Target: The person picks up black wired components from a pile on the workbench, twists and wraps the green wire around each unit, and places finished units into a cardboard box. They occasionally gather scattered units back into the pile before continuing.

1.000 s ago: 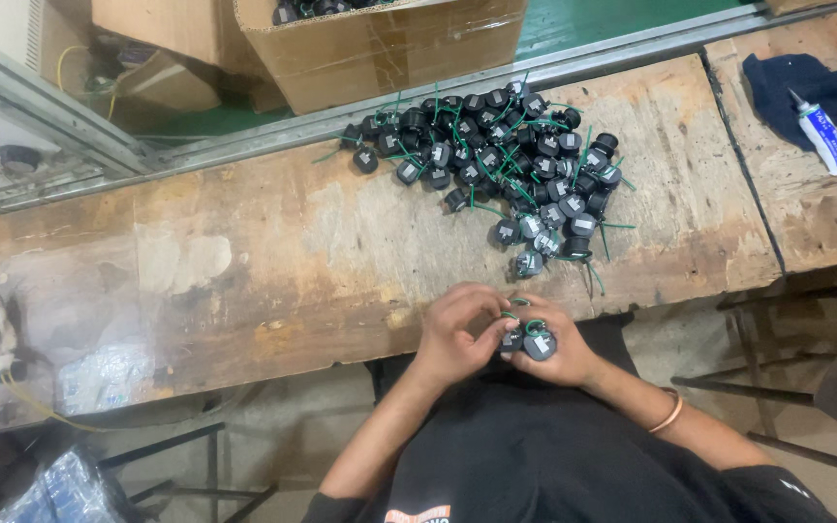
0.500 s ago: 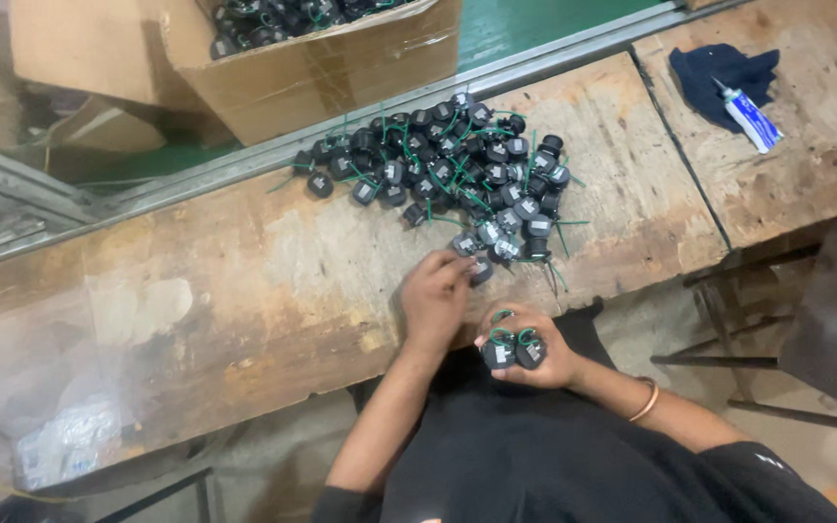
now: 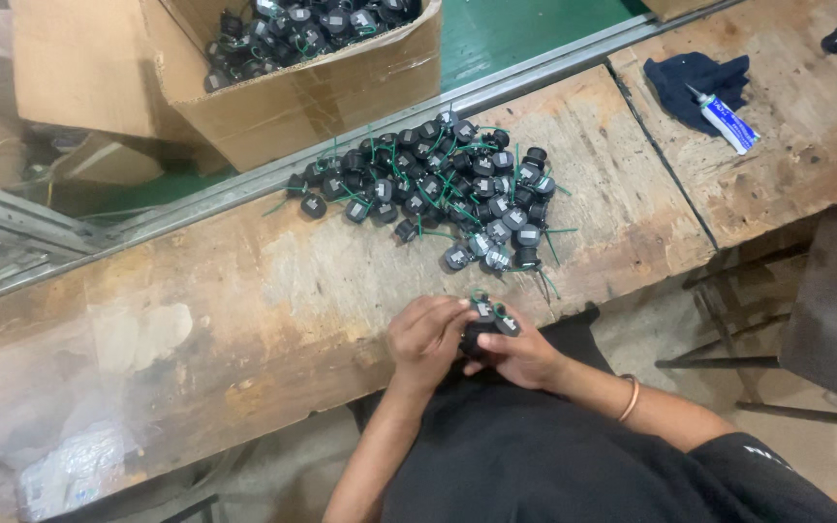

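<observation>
1. Half a second back the left hand (image 3: 425, 339) was out at the near edge of the pile; now it's back in, pressed up against the right hand (image 3: 520, 351) at the lower middle of the frame.
2. Both hands are together, fingers curled around a small cluster of round black plastic parts with green wire leads (image 3: 489, 318), held just over the near edge of the worn wooden table (image 3: 244, 310).
3. The right hand cups the parts from below and the left hand's fingertips close over them from the left side.
4. Up from the hands, centre frame, sits the big heap of matching black round parts with green wires (image 3: 438, 179), well apart from the held ones.
5. Upper left: an open brown cardboard box (image 3: 312, 92) full of the same parts.
6. Upper right: a dark blue cloth (image 3: 695, 77) with a white and blue tube (image 3: 728, 124) lying on it.
7. A copper-coloured bangle (image 3: 630, 398) rings the right wrist.
</observation>
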`<state>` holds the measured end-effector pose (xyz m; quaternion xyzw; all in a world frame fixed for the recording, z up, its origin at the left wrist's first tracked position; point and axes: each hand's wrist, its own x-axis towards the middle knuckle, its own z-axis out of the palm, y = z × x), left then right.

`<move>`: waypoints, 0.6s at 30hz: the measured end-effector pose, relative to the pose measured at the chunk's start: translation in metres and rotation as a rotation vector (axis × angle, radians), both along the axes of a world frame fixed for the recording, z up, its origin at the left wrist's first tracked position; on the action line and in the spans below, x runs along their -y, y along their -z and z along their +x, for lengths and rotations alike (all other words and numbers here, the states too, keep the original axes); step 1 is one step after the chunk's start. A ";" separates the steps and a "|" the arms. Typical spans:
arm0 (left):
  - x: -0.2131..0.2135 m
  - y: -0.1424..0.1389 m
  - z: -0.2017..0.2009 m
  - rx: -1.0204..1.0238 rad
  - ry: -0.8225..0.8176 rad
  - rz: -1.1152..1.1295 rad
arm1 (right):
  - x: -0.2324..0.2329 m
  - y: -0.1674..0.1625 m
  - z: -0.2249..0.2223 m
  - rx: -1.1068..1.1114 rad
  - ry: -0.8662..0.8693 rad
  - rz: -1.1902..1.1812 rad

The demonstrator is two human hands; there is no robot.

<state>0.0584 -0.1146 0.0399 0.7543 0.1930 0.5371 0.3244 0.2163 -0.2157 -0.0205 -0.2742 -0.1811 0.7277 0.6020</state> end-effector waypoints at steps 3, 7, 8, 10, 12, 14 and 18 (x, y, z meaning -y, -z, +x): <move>0.001 0.002 -0.003 -0.005 0.075 0.002 | 0.004 0.013 0.003 0.025 0.012 0.046; -0.006 0.009 -0.019 -0.058 0.253 -0.106 | 0.006 0.027 0.008 0.027 0.109 0.004; -0.007 0.012 -0.021 -0.069 0.282 -0.126 | 0.005 0.029 0.008 0.030 0.118 0.015; -0.004 0.021 -0.021 -0.030 0.313 -0.278 | 0.005 0.031 0.008 0.061 0.120 0.027; 0.002 0.031 -0.015 0.098 0.386 -0.582 | 0.005 0.032 0.007 0.118 0.102 0.021; 0.010 0.040 -0.006 0.323 0.481 -1.036 | 0.006 0.030 0.006 0.116 0.055 0.063; 0.013 0.051 0.006 0.289 0.476 -0.907 | 0.009 0.025 0.011 0.131 0.123 0.039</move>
